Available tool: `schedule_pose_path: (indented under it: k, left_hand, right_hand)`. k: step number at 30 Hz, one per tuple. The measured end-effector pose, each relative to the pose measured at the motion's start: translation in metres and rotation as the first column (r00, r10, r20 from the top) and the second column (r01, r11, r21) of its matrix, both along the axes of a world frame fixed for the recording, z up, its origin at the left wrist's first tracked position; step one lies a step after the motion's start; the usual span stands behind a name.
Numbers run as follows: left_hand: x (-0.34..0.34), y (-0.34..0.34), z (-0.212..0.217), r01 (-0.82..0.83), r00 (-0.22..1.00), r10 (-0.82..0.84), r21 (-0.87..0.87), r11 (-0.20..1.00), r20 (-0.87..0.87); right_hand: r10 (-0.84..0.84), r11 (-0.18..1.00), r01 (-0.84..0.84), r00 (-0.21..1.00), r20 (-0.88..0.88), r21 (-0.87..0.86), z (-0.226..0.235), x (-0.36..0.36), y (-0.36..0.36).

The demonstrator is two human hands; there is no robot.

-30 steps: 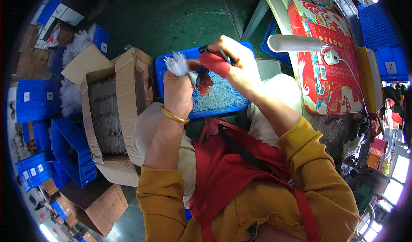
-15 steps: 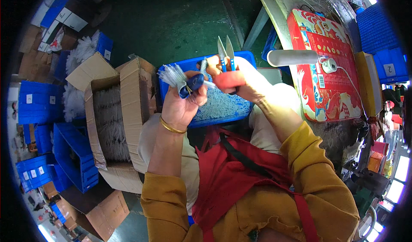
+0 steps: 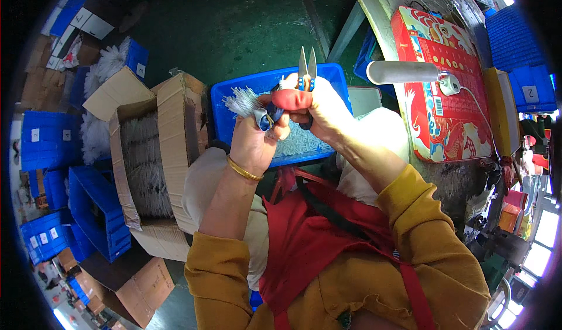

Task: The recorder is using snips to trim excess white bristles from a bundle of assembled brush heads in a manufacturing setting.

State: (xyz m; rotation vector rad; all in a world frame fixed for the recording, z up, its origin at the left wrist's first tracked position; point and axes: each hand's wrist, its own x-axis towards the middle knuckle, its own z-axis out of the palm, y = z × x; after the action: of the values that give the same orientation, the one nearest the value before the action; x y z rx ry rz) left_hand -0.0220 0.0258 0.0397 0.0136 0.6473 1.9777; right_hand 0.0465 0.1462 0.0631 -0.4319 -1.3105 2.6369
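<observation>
Between the fingers of my left hand [image 3: 256, 143] is a bundle of small brushes [image 3: 243, 102] with white bristles, and something dark blue lies at its base. My right hand [image 3: 325, 114] is closed round a pair of thread snips [image 3: 307, 66], blades pointing up and slightly apart. A red cover [image 3: 291, 100] wraps a digit of the right hand and touches the left hand's fingertips. What is pinched where the hands meet is mostly hidden. Below both hands stands a blue bin [image 3: 219, 116] holding many small pale pieces [image 3: 301, 144].
Left of my knees stands an open cardboard box [image 3: 184, 148] packed with white bristly items. Beyond are blue crates [image 3: 52, 140]. On the right, a workbench [image 3: 374, 14] carries a red patterned box [image 3: 451, 96], with a lamp [image 3: 404, 72] reaching over it.
My right hand has moved left with the snips, bringing the red cover against the left hand's fingers. The bundle has shifted slightly right in the left hand's grip.
</observation>
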Motion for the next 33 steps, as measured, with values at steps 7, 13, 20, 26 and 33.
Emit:
schedule_pose_path:
  k: [7, 13, 20, 26, 33]
  left_hand:
    - [0.001, 0.005, 0.005, -0.07, 0.994, 0.061, -0.101, 0.993, -0.086]
    - [-0.006, -0.005, 0.016, 0.049, 0.969, -0.103, -0.24, 0.97, -0.222]
    - [-0.001, -0.002, 0.028, 0.182, 0.96, -0.222, -0.223, 0.958, -0.171]
    - [0.001, -0.001, 0.026, 0.013, 0.946, -0.076, -0.201, 0.98, -0.314]
    - [-0.003, -0.003, 0.017, -0.089, 0.839, -0.092, -0.301, 0.949, -0.537]
  right_hand:
    - [-0.066, 0.992, 0.066, 0.998, 0.005, -0.105, -0.01, -0.007, -0.001]
    - [-0.252, 0.561, 0.14, 0.968, 0.007, 0.816, 0.004, -0.001, 0.017]
    - [0.048, 0.83, -0.092, 0.994, 0.094, 0.55, 0.019, 0.003, 0.006]
    - [-0.095, 0.903, 0.05, 0.992, 0.085, 0.426, 0.017, 0.005, 0.013]
    - [-0.168, 0.869, 0.098, 0.98, 0.103, 0.485, 0.016, 0.004, 0.006]
